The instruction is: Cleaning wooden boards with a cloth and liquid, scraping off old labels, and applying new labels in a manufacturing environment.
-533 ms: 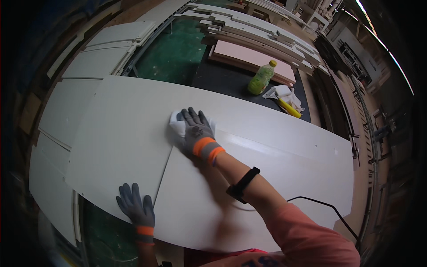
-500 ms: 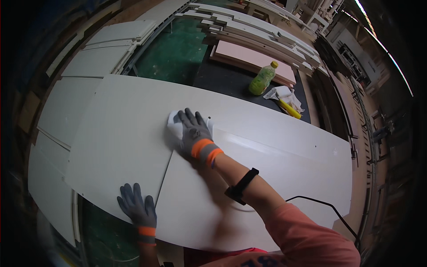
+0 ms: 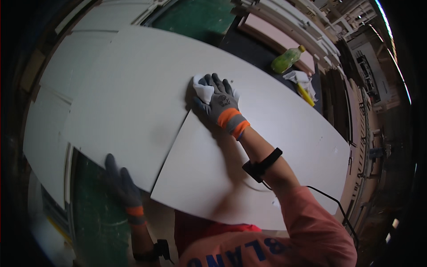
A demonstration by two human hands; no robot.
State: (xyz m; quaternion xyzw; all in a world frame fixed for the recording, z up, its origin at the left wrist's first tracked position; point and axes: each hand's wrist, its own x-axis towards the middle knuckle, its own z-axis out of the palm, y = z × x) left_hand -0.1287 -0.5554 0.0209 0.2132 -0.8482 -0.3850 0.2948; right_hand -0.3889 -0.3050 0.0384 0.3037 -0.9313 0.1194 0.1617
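Observation:
My right hand (image 3: 221,101), in a grey glove with an orange cuff, lies over a folded white cloth (image 3: 203,91). Its fingers point away from me and press the cloth against the white surface. Under it, a smaller white panel (image 3: 262,164) rests on a larger white panel (image 3: 129,93), and the hand is near the far left corner of the smaller one. My left hand (image 3: 121,183), gloved the same way, is at the larger panel's near edge. It looks empty with fingers apart, though it is somewhat blurred; whether it touches the edge I cannot tell.
Beyond the panels, a bottle of green liquid (image 3: 285,61), a crumpled white cloth (image 3: 302,78) and a yellow-handled tool (image 3: 305,94) lie on a dark surface. Boards are stacked behind a pink-topped panel (image 3: 275,32). More white panels (image 3: 49,120) lie at left. A black cable (image 3: 327,204) runs by my right arm.
The view has shifted and turned. My right hand remains on the cloth near the panel's corner. My left hand has gone from resting on the larger panel to its near edge.

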